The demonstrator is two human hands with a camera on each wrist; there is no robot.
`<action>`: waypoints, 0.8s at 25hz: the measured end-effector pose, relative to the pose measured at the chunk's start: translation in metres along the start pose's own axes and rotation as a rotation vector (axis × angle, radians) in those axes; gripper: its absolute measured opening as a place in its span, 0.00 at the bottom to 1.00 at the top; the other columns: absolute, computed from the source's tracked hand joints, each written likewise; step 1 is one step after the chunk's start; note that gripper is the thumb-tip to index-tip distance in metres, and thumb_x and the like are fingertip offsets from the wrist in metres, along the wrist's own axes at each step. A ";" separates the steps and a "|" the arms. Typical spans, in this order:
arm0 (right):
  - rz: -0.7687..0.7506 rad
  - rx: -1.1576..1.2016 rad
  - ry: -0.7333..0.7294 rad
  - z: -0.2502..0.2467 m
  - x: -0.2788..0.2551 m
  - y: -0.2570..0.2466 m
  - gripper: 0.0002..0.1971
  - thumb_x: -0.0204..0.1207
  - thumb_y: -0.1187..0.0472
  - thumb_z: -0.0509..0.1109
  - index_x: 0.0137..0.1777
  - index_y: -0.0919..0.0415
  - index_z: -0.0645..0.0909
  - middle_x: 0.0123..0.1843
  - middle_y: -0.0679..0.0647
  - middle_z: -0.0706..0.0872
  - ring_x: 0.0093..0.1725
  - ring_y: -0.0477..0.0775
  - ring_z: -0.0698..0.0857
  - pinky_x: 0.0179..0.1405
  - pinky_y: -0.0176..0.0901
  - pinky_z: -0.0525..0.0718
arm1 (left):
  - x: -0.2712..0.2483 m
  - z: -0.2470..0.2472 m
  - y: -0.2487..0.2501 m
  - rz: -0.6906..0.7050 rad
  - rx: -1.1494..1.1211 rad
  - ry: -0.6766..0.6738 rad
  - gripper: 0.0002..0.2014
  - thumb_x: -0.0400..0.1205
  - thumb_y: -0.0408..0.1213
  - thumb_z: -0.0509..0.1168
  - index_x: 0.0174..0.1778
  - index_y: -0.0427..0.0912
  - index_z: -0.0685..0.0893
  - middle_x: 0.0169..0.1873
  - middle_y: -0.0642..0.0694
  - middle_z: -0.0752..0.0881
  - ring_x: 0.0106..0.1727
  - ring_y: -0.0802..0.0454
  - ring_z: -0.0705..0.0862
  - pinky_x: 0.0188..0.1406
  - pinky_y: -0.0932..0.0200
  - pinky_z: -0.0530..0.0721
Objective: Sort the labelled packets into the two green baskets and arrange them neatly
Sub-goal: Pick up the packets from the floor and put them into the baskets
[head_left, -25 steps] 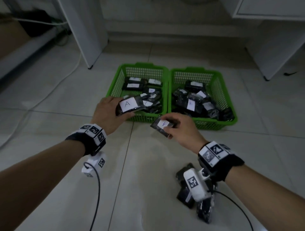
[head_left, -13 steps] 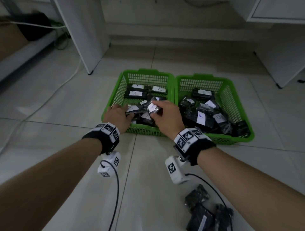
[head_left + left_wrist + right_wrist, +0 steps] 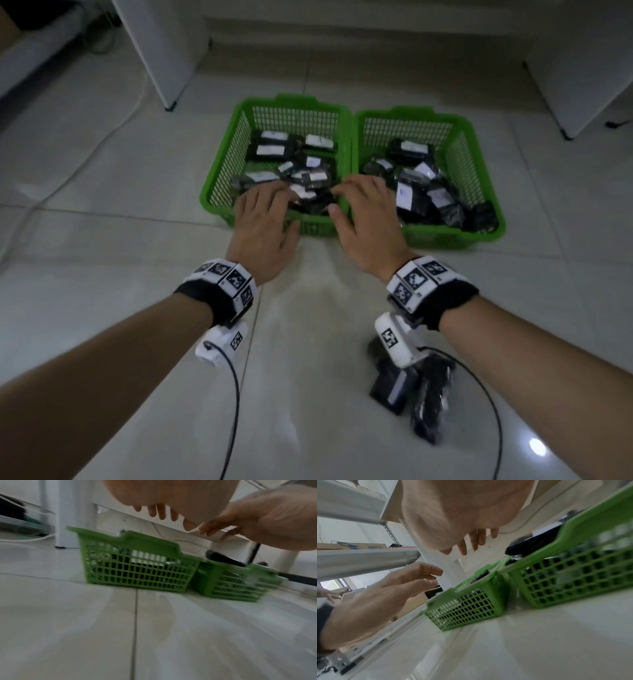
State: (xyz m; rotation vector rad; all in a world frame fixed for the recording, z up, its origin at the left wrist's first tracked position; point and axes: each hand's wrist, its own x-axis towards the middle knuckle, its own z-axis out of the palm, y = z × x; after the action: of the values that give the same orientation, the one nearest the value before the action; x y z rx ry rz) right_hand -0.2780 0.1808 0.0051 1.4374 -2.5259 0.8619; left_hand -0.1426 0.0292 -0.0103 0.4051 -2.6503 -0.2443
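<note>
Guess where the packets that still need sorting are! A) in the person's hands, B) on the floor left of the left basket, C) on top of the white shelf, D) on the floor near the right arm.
D: a small pile of black packets lies on the floor beside the right wrist, while both hands are empty.

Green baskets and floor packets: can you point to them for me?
left green basket (image 3: 219, 178), head view, on its left mesh wall
right green basket (image 3: 462, 150), head view, on its right mesh wall
floor packets (image 3: 431, 401), head view, on one packet's black wrapper
</note>
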 end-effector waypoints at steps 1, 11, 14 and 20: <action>-0.012 0.006 0.027 -0.006 -0.025 0.008 0.14 0.84 0.54 0.63 0.62 0.61 0.83 0.65 0.57 0.81 0.67 0.59 0.75 0.65 0.57 0.72 | -0.010 0.005 0.016 0.069 -0.038 -0.035 0.17 0.79 0.42 0.64 0.63 0.41 0.80 0.64 0.42 0.79 0.64 0.40 0.76 0.63 0.43 0.72; 0.270 0.068 -0.529 -0.071 -0.199 0.076 0.21 0.62 0.70 0.70 0.56 0.55 0.80 0.55 0.48 0.79 0.56 0.48 0.74 0.55 0.52 0.82 | -0.069 0.074 0.120 0.490 -0.304 -0.689 0.31 0.79 0.55 0.66 0.78 0.50 0.73 0.68 0.47 0.75 0.64 0.47 0.77 0.64 0.48 0.80; 0.193 -0.005 -0.758 -0.069 -0.222 0.071 0.28 0.58 0.67 0.75 0.60 0.51 0.77 0.59 0.47 0.73 0.60 0.50 0.72 0.51 0.43 0.78 | -0.067 0.079 0.126 0.538 -0.302 -0.714 0.32 0.76 0.54 0.65 0.79 0.55 0.73 0.69 0.49 0.75 0.67 0.48 0.75 0.67 0.52 0.77; 0.311 0.136 -0.728 -0.079 -0.213 0.082 0.19 0.63 0.65 0.80 0.55 0.52 0.90 0.52 0.47 0.89 0.53 0.50 0.85 0.52 0.45 0.84 | -0.062 0.080 0.117 0.186 -0.475 -0.680 0.28 0.79 0.38 0.70 0.76 0.48 0.76 0.66 0.46 0.82 0.65 0.47 0.81 0.66 0.61 0.76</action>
State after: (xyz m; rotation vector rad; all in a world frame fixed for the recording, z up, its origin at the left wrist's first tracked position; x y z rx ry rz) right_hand -0.2429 0.4151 -0.0396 1.6552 -3.3509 0.6280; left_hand -0.1545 0.1672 -0.0787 -0.1106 -3.0983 -1.0877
